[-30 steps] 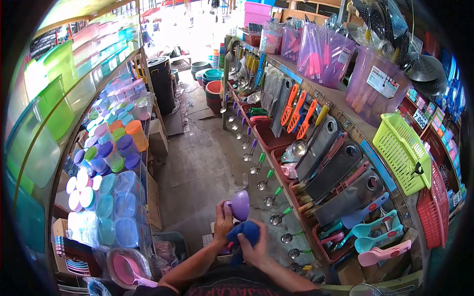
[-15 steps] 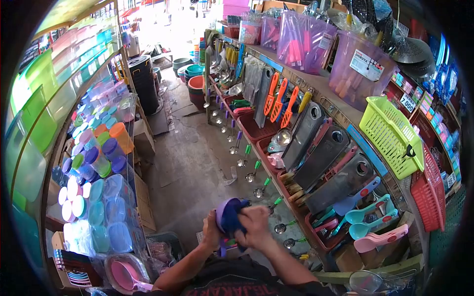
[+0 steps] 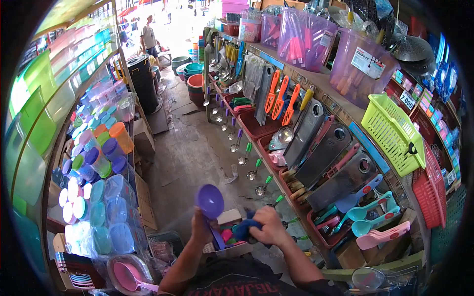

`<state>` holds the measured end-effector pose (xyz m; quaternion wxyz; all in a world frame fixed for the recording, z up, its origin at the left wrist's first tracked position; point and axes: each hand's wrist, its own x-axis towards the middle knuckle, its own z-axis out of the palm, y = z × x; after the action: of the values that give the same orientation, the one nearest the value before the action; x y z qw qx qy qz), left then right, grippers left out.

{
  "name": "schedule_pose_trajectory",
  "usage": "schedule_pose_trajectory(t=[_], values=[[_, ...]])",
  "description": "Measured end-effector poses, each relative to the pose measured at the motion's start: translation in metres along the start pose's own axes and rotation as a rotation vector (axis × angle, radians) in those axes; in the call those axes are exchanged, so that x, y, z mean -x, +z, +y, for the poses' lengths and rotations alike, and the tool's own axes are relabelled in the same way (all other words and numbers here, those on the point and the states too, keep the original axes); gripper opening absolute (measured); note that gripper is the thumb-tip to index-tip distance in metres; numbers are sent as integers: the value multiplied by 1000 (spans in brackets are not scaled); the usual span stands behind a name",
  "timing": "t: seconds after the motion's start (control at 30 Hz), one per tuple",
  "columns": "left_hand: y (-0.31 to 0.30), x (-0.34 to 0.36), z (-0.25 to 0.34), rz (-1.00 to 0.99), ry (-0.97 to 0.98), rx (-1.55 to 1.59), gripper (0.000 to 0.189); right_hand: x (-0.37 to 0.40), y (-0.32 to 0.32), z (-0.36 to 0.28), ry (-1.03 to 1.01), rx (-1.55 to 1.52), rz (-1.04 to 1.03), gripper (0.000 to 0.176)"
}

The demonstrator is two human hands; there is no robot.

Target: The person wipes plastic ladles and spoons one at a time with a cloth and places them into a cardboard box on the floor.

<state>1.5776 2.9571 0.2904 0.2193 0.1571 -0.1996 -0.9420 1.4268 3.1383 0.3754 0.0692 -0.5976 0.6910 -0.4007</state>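
Note:
My left hand [image 3: 200,231] is closed around a purple plastic dipper [image 3: 211,201], just under its round bowl. The bowl is raised with its hollow side showing, and the handle runs down past my wrist. To the right, my right hand [image 3: 269,225] grips a bunched dark blue cloth [image 3: 245,230], apart from the dipper. Below and between my hands sits an open cardboard box [image 3: 230,216] with pink, purple and green plastic pieces in it.
A shelf on the right carries metal graters [image 3: 340,138], red trays and ladles [image 3: 243,159] hanging along its edge. On the left, plastic jars [image 3: 101,160] and containers crowd a rack. Down the aisle stand a black bin [image 3: 143,81], stacked tubs [image 3: 196,88] and a person [image 3: 148,37].
The blue cloth has come off the dipper and moved right with my right hand. My left hand has shifted left, tilting the bowl up. A person now shows at the aisle's far end.

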Motion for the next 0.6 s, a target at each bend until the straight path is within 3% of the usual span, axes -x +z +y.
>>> schedule_pose_trajectory(t=[0.03,0.07,0.1,0.13,0.17,0.2,0.23,0.3,0.37,0.43,0.5,0.57,0.6], values=[[-7,-2,4,0,4,5,50,3,-2,0,82,-28,132,12],[1,-3,11,-66,-23,30,51,9,7,-3,253,-304,274,14],[10,-2,17,-130,-52,54,53,10,18,-7,253,-305,263,14],[24,-2,15,-127,-49,56,53,7,32,-13,301,-439,356,19],[63,3,12,0,9,-51,55,1,46,-20,348,-573,458,24],[84,6,10,124,62,-162,58,-6,59,-36,311,-467,413,29],[80,4,9,117,52,-171,58,-11,69,-51,277,-360,371,35],[73,-3,9,-4,252,-310,56,-8,80,-50,302,-320,346,37],[78,0,19,50,197,-211,55,-4,79,-41,321,-284,311,39],[80,3,26,119,150,-119,55,10,65,-28,406,-509,-39,37],[78,4,19,-17,208,-109,58,8,69,-23,398,-572,-31,36],[88,6,-7,64,233,-101,60,-1,82,-20,440,-531,370,33],[91,6,-16,145,255,-92,63,-12,75,-29,477,-528,399,36]])
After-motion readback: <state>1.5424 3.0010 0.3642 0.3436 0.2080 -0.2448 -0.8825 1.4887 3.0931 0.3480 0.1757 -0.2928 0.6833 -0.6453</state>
